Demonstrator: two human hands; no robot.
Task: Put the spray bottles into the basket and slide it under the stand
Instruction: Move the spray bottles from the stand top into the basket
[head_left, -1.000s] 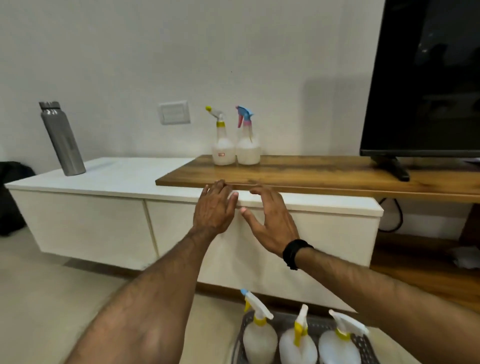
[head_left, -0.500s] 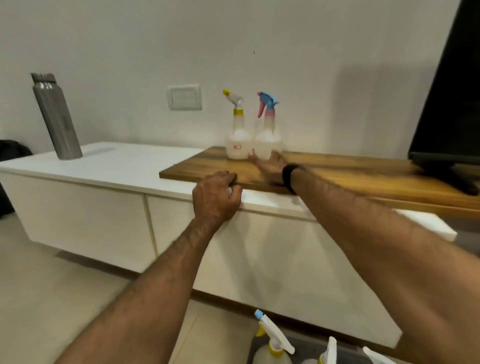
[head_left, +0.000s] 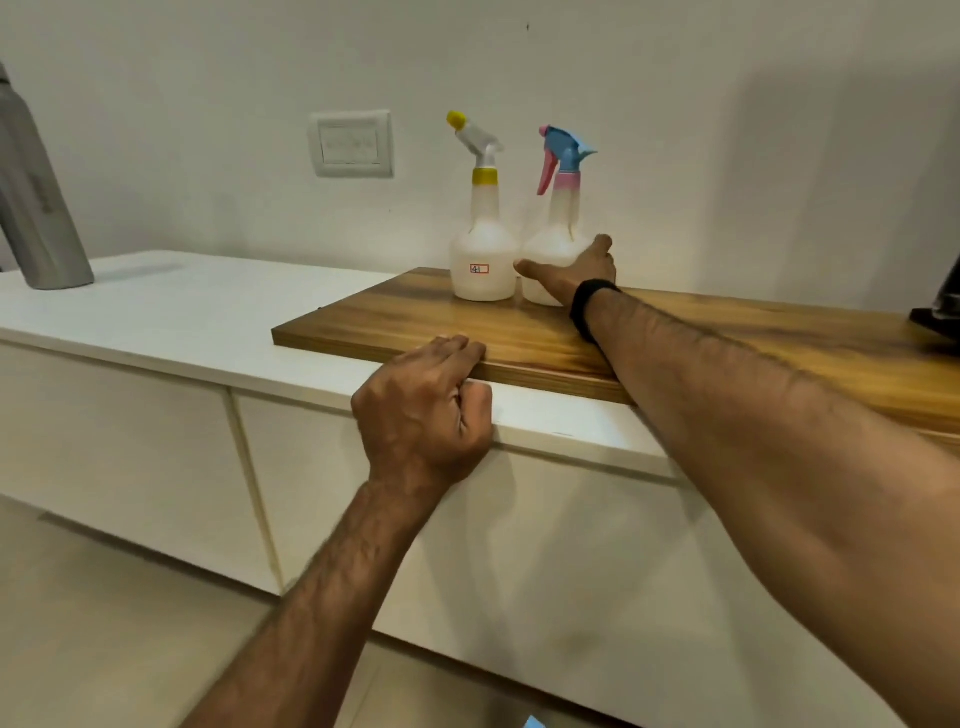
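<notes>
Desk (head_left: 374, 327) edge clamped in our left hand (head_left: 423, 410), bracing the lean; well beyond it our right hand (head_left: 574, 270) wraps the blue-capped spray bottle (head_left: 553, 244) low at the belly, ready to lift; yellow-capped spray bottle (head_left: 483, 254) stands just left

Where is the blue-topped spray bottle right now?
Head view, centre: the blue-topped spray bottle stands upright on the wooden top by the wall, just right of the yellow-capped bottle, right hand around its base.
</notes>
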